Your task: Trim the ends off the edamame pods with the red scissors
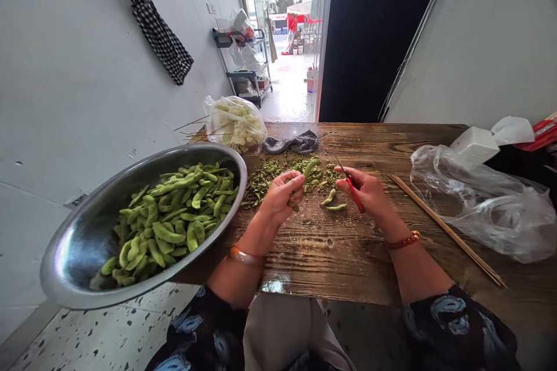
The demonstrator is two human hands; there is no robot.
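My left hand (282, 194) is closed around green edamame pods; one pod (310, 167) sticks up past the thumb, and another end shows below the fingers. To its right, my right hand (368, 191) grips red-handled scissors (354, 191), their blades pointing up and to the left, apart from the pods. Between the hands, two loose edamame pods (335, 207) lie on the wooden table. Behind them spreads a heap of green trimmings (263, 178). A wide metal bowl (65, 255) at the left holds many edamame pods (169, 232).
A plastic bag of pale vegetable pieces (237, 122) and a grey cloth (291, 143) lie at the table's back. Wooden skewers (448, 232), a crumpled clear bag (491, 203) and a white tissue pack (474, 145) are on the right. A cart (243, 72) stands by the doorway.
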